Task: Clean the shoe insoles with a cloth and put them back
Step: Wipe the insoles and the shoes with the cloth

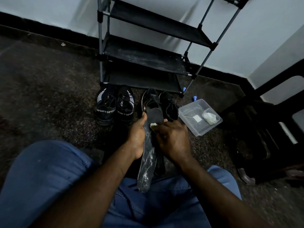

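Insole (146, 168) held lengthwise over the lap, left hand (137, 137) curled round its edge as a brace so the right hand (173, 139) can rub. Right fingers bunch a pale cloth (153, 125) against the dark face. Insole looks thin, flexible, matte black, with white powdery streaks low down (a second dark one seems stacked behind). Black shoes (158, 102) sit just ahead on the floor.

Left hand (137, 137) grips dark insole (148, 155) lengthwise; right hand (172, 140) presses pale cloth (153, 125) onto it (whitish smears toward the near end). Black shoes (115, 106) on floor beyond.
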Demonstrator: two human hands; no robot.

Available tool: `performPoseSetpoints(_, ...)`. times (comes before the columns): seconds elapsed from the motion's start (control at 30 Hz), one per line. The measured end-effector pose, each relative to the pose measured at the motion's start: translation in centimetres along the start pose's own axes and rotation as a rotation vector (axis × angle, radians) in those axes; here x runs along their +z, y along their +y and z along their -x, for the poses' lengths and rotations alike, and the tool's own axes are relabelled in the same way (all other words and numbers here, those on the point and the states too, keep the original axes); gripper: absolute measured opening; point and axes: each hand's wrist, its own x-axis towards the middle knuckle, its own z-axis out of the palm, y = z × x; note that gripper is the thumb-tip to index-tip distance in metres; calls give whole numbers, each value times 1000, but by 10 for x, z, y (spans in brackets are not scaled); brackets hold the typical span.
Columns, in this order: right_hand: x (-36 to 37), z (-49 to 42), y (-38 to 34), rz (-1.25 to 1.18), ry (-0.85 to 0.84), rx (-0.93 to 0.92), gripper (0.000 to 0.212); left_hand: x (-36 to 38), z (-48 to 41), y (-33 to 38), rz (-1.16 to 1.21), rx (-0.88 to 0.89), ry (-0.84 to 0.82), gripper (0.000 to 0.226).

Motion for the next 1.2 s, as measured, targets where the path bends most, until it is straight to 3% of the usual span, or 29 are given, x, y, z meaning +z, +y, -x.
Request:
performPoseSetpoints(0.17,0,-13,17,-54,69,224,27,2,0,-3,-62,41,21,65)
performPoseSetpoints(0.33,-2,-2,-3,18,-8,-13,22,2,2,0,-29,29,20,76)
performPoseSetpoints(0.5,-5,-20,18,-35,76,239,25,2,1,-3,-55,61,12,61)
performPoseSetpoints(0.67,1,-10,-5,-19,7,-30,23,1,-1,0,-29,32,31,66)
performPoseSetpoints(0.87,-1,-22,15,-26,125,161,27,2,-2,-6,-32,33,-8,59)
performPoseSetpoints(1.03,3,-10,-7,21,32,-59,24,0,-4,-2,-14,17,28,64)
performPoseSetpoints(1.2,-4,-25,17,-14,118,200,21,1,-3,-6,-39,16,-20,58)
